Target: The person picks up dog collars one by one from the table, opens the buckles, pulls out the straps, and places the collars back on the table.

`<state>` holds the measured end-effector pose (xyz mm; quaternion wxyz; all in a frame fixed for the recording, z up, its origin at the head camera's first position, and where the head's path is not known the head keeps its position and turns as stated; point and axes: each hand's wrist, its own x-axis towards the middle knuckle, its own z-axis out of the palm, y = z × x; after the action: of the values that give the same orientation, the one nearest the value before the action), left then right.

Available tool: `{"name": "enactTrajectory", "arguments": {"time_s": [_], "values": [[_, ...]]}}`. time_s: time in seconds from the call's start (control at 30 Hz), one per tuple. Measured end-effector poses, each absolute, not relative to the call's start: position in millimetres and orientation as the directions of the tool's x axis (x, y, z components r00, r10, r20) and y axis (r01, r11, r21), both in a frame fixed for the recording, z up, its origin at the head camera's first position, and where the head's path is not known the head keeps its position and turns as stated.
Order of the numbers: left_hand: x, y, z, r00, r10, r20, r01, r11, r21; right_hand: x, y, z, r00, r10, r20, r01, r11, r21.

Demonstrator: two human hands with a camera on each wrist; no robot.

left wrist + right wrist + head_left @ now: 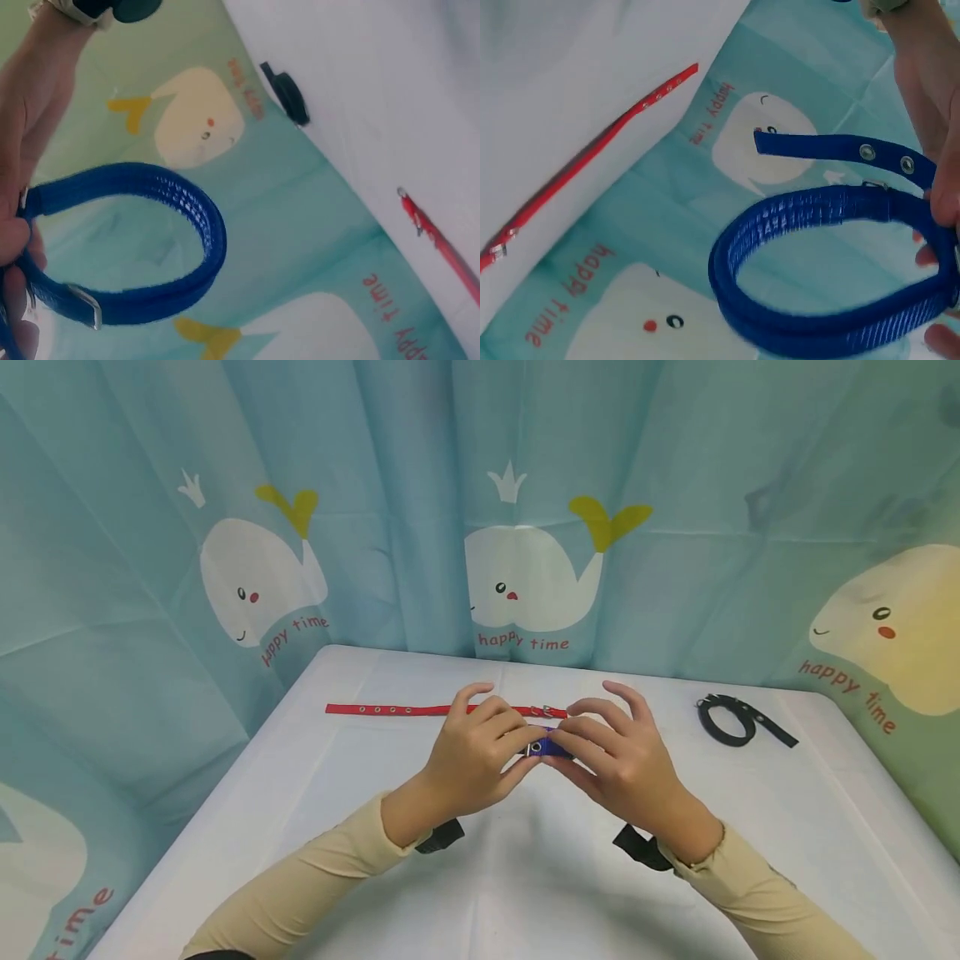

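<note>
Blue collar (pixel 557 748): looped, held above the white surface (pixel 847 818), just on the person's side of the buckle end of the red collar (pixel 427 711).
Long axis: the visible band runs from hand to hand, roughly parallel with the red collar; neither hand is nearer.
Left hand (pixel 476 756): thumb and forefinger pinch the blue collar; the other fingers bend loosely above.
Right hand (pixel 618 758): pinches the opposite side, its spare fingers loosely bent too.
Free tail (pixel 802 146): leaves the right fingers beside the loop, its tip ungripped.
Black collar (pixel 751 723): right of the red collar, well apart, coiled.
Far edge: just beyond the red collar, whale-print curtain (pixel 420 485) behind.
Room: widest on the red collar's near side.
</note>
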<state>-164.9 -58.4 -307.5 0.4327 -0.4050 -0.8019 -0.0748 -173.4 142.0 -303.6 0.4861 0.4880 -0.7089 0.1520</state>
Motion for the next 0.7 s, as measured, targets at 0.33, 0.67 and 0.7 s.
{"name": "enactTrajectory", "arguments": {"time_s": [0.33, 0.67, 0.7], "values": [[-164, -64, -310, -0.323, 0.531, 0.784, 0.743, 0.655, -0.138, -176, 152, -307, -0.195, -0.540, 0.819, -0.901, 0.429, 0.069], [-164, -62, -312, -0.286, 0.552, 0.783, 0.748, 0.639, -0.177, -176, 153, -310, -0.190, -0.522, 0.831, -0.926, 0.376, 0.025], [-165, -61, -312, -0.280, 0.558, 0.781, 0.744, 0.640, -0.191, -176, 152, -309, -0.185, -0.523, 0.832, -0.923, 0.384, 0.036]]}}
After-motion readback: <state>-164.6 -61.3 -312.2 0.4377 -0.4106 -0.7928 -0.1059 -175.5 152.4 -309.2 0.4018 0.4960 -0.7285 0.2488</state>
